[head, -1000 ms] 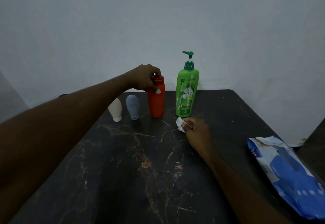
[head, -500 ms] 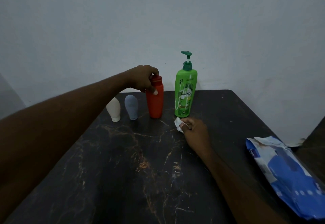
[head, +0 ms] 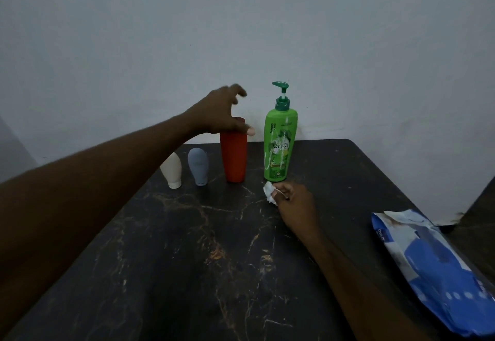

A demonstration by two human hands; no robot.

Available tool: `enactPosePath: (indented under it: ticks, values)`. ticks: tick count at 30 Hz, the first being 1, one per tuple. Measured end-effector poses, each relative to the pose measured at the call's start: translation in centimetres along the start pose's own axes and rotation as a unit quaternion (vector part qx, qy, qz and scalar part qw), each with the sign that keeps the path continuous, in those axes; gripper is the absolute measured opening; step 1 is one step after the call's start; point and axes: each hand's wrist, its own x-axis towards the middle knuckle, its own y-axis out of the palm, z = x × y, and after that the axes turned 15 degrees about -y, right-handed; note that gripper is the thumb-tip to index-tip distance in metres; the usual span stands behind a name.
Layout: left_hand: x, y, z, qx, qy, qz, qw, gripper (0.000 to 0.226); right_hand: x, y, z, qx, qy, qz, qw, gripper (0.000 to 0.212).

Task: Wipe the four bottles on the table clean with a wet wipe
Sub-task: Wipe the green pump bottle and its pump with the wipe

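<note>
Four bottles stand in a row at the back of the dark marble table (head: 187, 260): a cream bottle (head: 172, 170), a grey-blue bottle (head: 198, 166), a red bottle (head: 233, 156) and a tall green pump bottle (head: 279, 145). My left hand (head: 220, 112) hovers just above the red bottle's cap with fingers spread, holding nothing. My right hand (head: 294, 201) rests on the table in front of the green bottle and pinches a crumpled white wet wipe (head: 269, 192).
A blue and white wet wipe pack (head: 434, 268) lies at the table's right edge. A pale wall rises directly behind the bottles. The table's right rear corner is rounded, with a dark gap beyond it.
My left hand has let go of the red bottle's cap and lifted, its fingers spreading. The red bottle stands on the table. My right hand with the wipe has stayed in place.
</note>
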Motion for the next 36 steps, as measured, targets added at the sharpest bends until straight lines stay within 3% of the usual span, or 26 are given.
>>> enactPosePath:
  ticks: [2, 5, 8, 11, 16, 24, 28, 32, 36]
  values:
    - [0.1, -0.2, -1.4, -0.014, 0.036, -0.045, 0.998, 0.096, 0.0, -0.1, 0.1, 0.0, -0.003, 0.001, 1.0, 0.013]
    - [0.8, 0.5, -3.9, 0.046, 0.062, -0.047, 0.996, 0.093, -0.2, -0.1, 0.2, 0.015, -0.006, -0.006, 1.0, 0.015]
    - [1.8, 2.2, -5.1, 0.089, 0.034, -0.04, 0.995, 0.099, -0.2, -0.1, 0.1, 0.02, -0.006, -0.005, 1.0, 0.014]
    - [3.1, 3.8, -5.6, 0.101, 0.012, -0.058, 0.993, 0.089, -0.2, 0.0, 0.0, 0.033, -0.009, -0.005, 0.999, 0.012]
    - [3.2, 5.5, -6.4, 0.056, -0.008, -0.062, 0.996, 0.058, -0.3, -0.2, 0.3, 0.037, -0.02, -0.01, 0.999, 0.011]
    - [1.8, 5.7, -7.7, -0.099, -0.065, -0.063, 0.991, 0.049, -0.2, -0.3, 0.4, 0.038, -0.018, -0.017, 0.999, 0.013]
    - [0.1, 5.8, -8.0, -0.121, -0.063, -0.099, 0.986, 0.046, -0.2, -0.9, 0.8, 0.107, 0.028, -0.101, 0.989, 0.01]
    - [-3.2, 4.3, -8.6, -0.18, -0.082, -0.12, 0.973, 0.045, -1.3, -3.0, 1.6, 0.181, 0.11, -0.223, 0.952, 0.019]
    - [-7.9, 3.9, -8.2, -0.27, -0.11, -0.146, 0.945, 0.046, -4.2, -5.9, 3.7, 0.197, 0.116, -0.254, 0.94, 0.025]
